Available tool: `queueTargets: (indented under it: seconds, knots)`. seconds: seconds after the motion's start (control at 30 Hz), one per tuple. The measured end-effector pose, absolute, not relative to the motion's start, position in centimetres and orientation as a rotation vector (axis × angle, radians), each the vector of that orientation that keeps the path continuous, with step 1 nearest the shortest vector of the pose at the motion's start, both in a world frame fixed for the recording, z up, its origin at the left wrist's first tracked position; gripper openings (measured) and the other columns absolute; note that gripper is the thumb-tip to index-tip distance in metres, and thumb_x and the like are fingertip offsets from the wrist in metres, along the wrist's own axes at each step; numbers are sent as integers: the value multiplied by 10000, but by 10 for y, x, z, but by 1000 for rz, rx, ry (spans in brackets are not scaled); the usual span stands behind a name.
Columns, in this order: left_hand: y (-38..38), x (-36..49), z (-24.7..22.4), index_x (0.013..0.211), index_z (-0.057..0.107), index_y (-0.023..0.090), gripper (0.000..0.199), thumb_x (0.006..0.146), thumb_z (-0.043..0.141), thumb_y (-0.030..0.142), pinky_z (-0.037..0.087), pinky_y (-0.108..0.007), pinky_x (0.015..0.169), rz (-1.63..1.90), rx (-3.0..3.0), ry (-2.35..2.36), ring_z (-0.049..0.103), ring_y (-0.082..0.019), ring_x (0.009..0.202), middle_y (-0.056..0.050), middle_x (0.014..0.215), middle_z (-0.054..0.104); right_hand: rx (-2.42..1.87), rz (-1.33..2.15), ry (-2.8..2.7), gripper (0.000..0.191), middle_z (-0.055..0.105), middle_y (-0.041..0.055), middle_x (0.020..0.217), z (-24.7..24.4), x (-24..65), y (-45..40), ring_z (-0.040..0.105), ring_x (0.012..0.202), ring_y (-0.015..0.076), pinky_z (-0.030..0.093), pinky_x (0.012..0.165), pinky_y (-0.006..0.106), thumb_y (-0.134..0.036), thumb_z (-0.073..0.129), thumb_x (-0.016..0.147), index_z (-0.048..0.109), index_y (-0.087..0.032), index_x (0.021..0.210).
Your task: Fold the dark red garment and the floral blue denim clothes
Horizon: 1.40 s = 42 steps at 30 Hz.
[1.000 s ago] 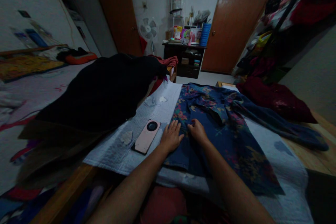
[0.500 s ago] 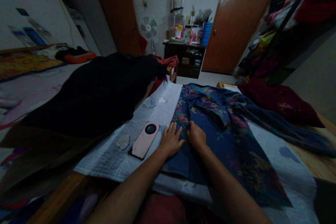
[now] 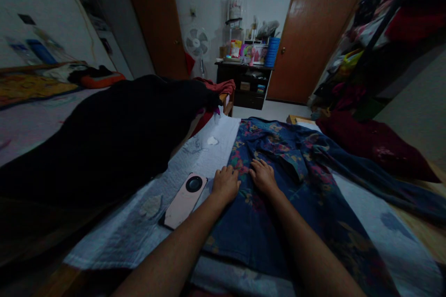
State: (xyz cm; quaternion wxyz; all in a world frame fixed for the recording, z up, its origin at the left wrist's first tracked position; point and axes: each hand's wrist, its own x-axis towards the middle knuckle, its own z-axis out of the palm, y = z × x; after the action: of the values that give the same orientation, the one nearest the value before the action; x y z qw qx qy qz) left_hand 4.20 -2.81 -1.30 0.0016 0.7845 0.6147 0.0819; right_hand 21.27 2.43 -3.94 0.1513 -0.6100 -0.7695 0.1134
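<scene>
Dim room; surface under the hands is pale quilted cloth (image 3: pixel 121 234), puckered, with printed patches. Blue floral garment (image 3: pixel 296 213) lies on it, long-sleeved, soft-looking fabric, mostly flat, creased beyond the right hand. Left hand (image 3: pixel 226 183) rests at its left edge, right hand (image 3: pixel 264 176) further in. Hands apart, fingers bent on the fabric; can't tell if either pinches it. Phone (image 3: pixel 183 200) just left of the left hand: pink slab, round dark camera disc. Further left, dark cloth heap (image 3: pixel 114 134). Beyond the right hand, maroon cushion-like bundle (image 3: pixel 376 146). Straight ahead, far: black cabinet (image 3: pixel 252 101), round-caged fan (image 3: pixel 197 42), smooth wooden door (image 3: pixel 303 28).
</scene>
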Motion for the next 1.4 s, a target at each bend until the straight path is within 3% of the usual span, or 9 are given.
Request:
queueTargets:
  seconds: [0.1, 0.2, 0.43, 0.63, 0.83, 0.97, 1.07, 1.2, 1.4]
  knots:
    - [-15, 48, -7, 1128, 632, 188, 294, 870, 571, 316, 423, -426, 900, 198, 2415, 1931, 567, -284, 1054, -124, 1079, 635, -1712, 379, -2061, 294, 672, 86, 1207, -33, 220, 45, 553, 1186, 215, 376, 1033, 347, -239, 466, 916, 691, -196, 1100]
    - [8, 59, 2, 1084, 660, 164, 271, 890, 520, 292, 437, -429, 901, 234, 2398, 1909, 586, -294, 1060, -141, 1071, 650, -1761, 454, -1809, 306, 704, 86, 1100, -29, 226, 70, 618, 1068, 193, 418, 973, 284, -160, 455, 865, 698, -173, 1052]
    - [91, 91, -1, 1112, 664, 149, 331, 860, 453, 106, 454, -331, 959, 484, 2163, 1826, 616, -224, 1074, -123, 1129, 675, -1807, 565, -1464, 584, 711, 103, 1041, -45, 242, 101, 661, 951, 243, 488, 881, 342, -198, 439, 794, 481, -135, 1374]
    - [126, 99, -30, 1182, 643, 204, 389, 890, 415, 86, 460, -318, 966, 610, 2057, 1888, 603, -185, 1094, -75, 1181, 671, -1584, 802, -1204, 666, 668, 138, 1171, -60, 247, 98, 680, 777, 216, 545, 750, 340, -257, 408, 773, 407, -125, 1426]
    - [124, 98, -48, 1140, 655, 238, 288, 909, 490, 191, 433, -322, 991, 774, 2105, 1887, 566, -189, 1093, -44, 1149, 653, -1428, 891, -1107, 744, 519, 160, 1386, -58, 252, 104, 640, 1043, 242, 572, 680, 313, -323, 418, 777, 282, -142, 1485]
    - [122, 100, -48, 1177, 635, 238, 290, 920, 515, 300, 428, -359, 986, 714, 2166, 1891, 541, -220, 1098, -61, 1153, 624, -1334, 876, -1104, 769, 404, 159, 1487, -62, 261, 111, 518, 1260, 246, 536, 883, 362, -315, 449, 788, 217, -172, 1507]
    - [121, 103, -49, 1229, 596, 274, 340, 900, 551, 349, 406, -422, 1006, 651, 2218, 1929, 494, -259, 1171, -57, 1224, 595, -1256, 832, -1134, 805, 332, 133, 1542, -66, 267, 115, 386, 1384, 229, 400, 1071, 415, -298, 469, 794, 150, -200, 1527]
    - [122, 104, -54, 1284, 546, 283, 385, 902, 538, 332, 280, -471, 1128, 614, 2323, 1880, 395, -257, 1328, -47, 1364, 534, -1301, 767, -1208, 838, 251, 109, 1583, -73, 269, 120, 293, 1437, 185, 313, 1135, 392, -322, 437, 807, 50, -189, 1539]
    - [125, 103, -60, 1344, 494, 276, 429, 922, 483, 353, 187, -545, 1165, 514, 2377, 1790, 313, -279, 1412, -42, 1483, 451, -1412, 753, -1196, 900, 309, 152, 1544, -69, 268, 121, 406, 1365, 210, 417, 1044, 333, -323, 468, 760, 47, -130, 1531]
